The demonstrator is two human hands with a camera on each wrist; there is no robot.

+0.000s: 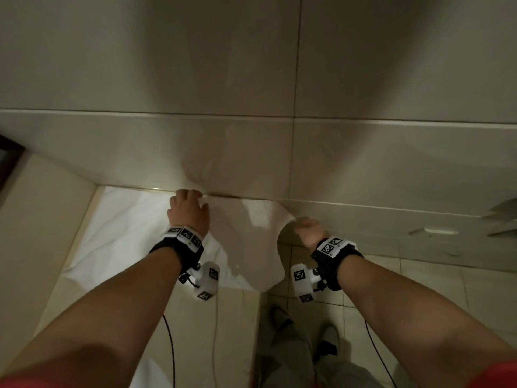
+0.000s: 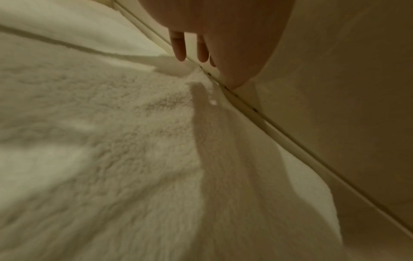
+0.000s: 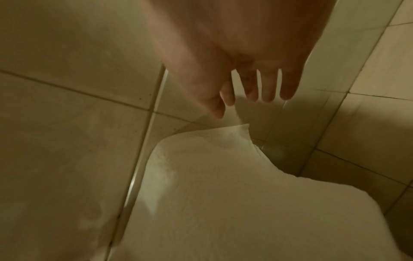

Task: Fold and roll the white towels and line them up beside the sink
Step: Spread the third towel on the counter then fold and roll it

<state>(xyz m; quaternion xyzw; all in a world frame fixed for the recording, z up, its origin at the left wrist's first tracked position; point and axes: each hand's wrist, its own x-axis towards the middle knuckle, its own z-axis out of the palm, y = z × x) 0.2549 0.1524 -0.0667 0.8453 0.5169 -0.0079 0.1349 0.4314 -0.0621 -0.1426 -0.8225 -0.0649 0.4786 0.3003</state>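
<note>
A white towel [image 1: 246, 242] lies spread on the pale counter [image 1: 195, 317], its far edge against the tiled wall [image 1: 251, 149]. Its right part reaches past the counter's right edge. My left hand [image 1: 190, 208] is at the towel's far edge by the wall seam. In the left wrist view its fingers [image 2: 178, 51] are straight over the towel [image 2: 111, 123] and grip nothing. My right hand [image 1: 306, 229] is at the towel's lifted right corner. In the right wrist view its fingers [image 3: 268, 91] are straight and spread just above that corner [image 3: 241, 128], holding nothing.
Floor tiles [image 1: 419, 289] lie to the right of the counter, with my legs and feet [image 1: 293, 345] below. Thin cables hang from both wrist cameras. A small pale fitting [image 1: 433, 231] and a metal object [image 1: 503, 217] sit at the right. A dark frame [image 1: 8, 158] is at the left.
</note>
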